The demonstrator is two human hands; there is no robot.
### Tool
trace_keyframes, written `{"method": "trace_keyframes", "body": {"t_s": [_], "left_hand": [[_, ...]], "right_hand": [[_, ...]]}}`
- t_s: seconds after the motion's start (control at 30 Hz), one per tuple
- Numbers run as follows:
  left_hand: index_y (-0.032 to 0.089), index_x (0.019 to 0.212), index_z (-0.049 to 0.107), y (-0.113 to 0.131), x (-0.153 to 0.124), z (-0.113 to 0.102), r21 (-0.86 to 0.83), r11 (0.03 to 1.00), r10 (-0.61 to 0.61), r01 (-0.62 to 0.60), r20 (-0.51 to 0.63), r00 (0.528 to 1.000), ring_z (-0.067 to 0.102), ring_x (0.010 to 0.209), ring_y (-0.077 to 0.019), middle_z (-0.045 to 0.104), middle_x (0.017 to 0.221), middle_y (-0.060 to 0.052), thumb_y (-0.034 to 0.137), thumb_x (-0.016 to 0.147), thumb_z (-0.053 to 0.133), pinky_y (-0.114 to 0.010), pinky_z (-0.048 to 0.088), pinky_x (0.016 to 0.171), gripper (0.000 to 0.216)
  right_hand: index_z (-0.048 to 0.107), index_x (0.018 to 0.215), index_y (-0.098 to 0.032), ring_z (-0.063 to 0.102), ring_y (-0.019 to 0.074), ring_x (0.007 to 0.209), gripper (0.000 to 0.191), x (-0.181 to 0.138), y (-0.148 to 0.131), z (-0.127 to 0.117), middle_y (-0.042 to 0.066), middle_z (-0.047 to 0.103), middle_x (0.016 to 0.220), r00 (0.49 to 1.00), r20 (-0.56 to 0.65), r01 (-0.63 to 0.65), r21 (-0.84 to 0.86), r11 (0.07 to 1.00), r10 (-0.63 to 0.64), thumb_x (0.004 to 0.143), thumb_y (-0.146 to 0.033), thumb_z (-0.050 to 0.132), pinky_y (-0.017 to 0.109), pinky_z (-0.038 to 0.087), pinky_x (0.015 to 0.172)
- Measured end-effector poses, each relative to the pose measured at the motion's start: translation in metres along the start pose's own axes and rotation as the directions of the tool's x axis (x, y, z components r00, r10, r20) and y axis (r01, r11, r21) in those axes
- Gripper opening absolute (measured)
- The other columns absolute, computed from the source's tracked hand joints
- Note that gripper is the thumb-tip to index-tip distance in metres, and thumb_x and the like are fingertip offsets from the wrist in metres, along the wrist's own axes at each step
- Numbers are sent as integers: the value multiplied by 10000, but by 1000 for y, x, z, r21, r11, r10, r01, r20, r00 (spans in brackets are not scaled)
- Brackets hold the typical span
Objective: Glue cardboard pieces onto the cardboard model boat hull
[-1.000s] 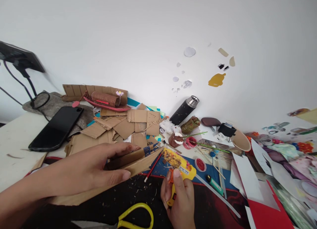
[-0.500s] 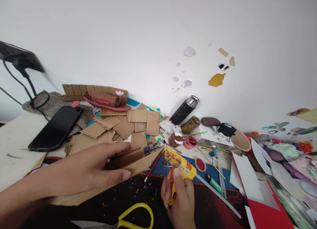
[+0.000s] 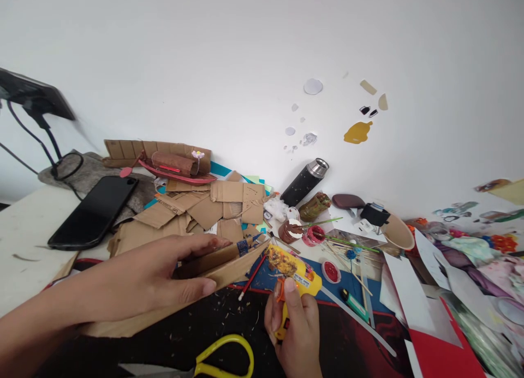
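My left hand (image 3: 164,274) grips a folded piece of cardboard (image 3: 229,269), thumb on the near face and fingers over the far side. In my right hand (image 3: 295,323) is a yellow hot glue gun (image 3: 301,274), its barrel stained brown and a long clear glue stick (image 3: 360,321) trailing from its back. The gun's nozzle points left and lies close to the cardboard's right end; whether they touch I cannot tell. Below the hands lie yellow-handled scissors (image 3: 225,356) on a dark mat. A red pencil (image 3: 251,277) rests between cardboard and gun.
Cardboard scraps (image 3: 204,206) pile up behind my left hand, with a small red model boat (image 3: 176,171) beyond. A black phone (image 3: 94,211) lies at left. A black flask (image 3: 305,181), paint pots (image 3: 290,231) and a green cutter (image 3: 355,304) stand or lie toward the right.
My right hand and the glue gun have shifted slightly to the left, bringing the nozzle nearer the cardboard's end. My left hand and the cardboard stay nearly still.
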State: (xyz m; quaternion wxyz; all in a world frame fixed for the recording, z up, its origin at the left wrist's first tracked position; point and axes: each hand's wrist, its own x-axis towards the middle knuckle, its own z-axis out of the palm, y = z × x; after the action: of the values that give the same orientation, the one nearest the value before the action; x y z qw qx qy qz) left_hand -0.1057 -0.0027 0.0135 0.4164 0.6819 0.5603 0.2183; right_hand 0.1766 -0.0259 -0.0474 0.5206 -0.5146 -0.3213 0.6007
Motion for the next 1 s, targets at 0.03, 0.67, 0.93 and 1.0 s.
{"method": "trace_keyframes", "body": {"t_s": [0.03, 0.67, 0.93, 1.0], "left_hand": [[406, 1495, 721, 1, 0, 0, 5, 1000, 3, -3, 2, 1000, 737, 1351, -398, 764, 1510, -25, 764, 875, 700, -498, 613, 1154, 716], [369, 1533, 691, 3, 0, -1, 44, 999, -12, 12, 6, 1000, 718, 1379, -390, 747, 1536, -21, 785, 898, 656, -481, 595, 1167, 760], [342, 1567, 659, 2, -2, -1, 40, 998, -42, 41, 7, 999, 699, 1396, -374, 726, 1565, -40, 786, 909, 650, -472, 585, 1165, 794], [339, 1561, 666, 0, -2, -1, 40, 999, -37, 37, 2, 999, 715, 1372, -375, 740, 1547, -42, 771, 908, 664, -470, 593, 1154, 783]], "right_hand": [[518, 459, -220, 424, 115, 438, 750, 0, -1, 1, -18, 409, 430, 1000, 14, 2, -6, 1000, -2, 832, -799, 815, 231, 284, 405], [538, 468, -221, 377, 107, 386, 756, -1, 3, 0, 1, 446, 399, 997, 76, 17, -58, 998, -13, 894, -812, 736, 249, 251, 415], [534, 480, -223, 348, 104, 391, 742, 0, 14, -6, -23, 399, 425, 995, 93, 43, -53, 998, -38, 994, -743, 659, 256, 265, 427], [539, 485, -222, 352, 107, 395, 741, 1, 15, -6, -30, 382, 426, 995, 89, 40, -52, 998, -36, 981, -758, 665, 252, 260, 424]]}}
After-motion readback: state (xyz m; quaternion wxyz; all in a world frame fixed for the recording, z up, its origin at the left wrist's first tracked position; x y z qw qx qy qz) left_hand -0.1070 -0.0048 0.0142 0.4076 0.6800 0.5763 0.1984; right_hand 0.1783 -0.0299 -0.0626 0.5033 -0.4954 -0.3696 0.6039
